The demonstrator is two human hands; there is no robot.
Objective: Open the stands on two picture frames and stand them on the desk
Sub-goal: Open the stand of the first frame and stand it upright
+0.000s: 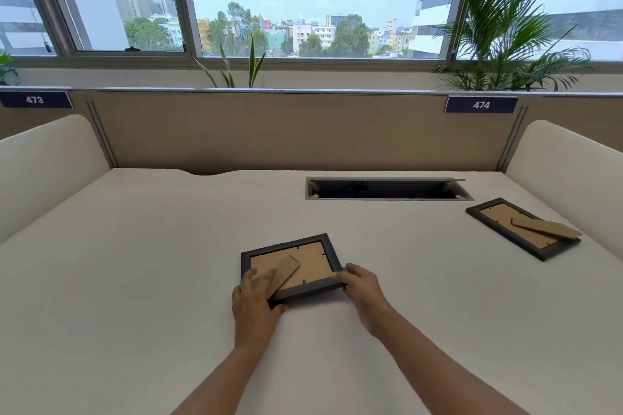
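Note:
A dark picture frame (313,261) lies face down on the white desk (151,263) in front of me, its brown back up. Its cardboard stand (286,274) is partly lifted at the near left corner. My left hand (256,301) grips that corner, fingers over the stand's lower end. My right hand (362,286) holds the frame's near right corner. A second dark picture frame (524,229) lies face down at the far right, its stand (547,228) lying across the back, slightly raised.
An open cable slot (384,190) is cut into the desk behind the frames. A tan partition (269,131) closes the back edge, with cream side screens (43,162) left and right. Plants stand behind the partition under the windows.

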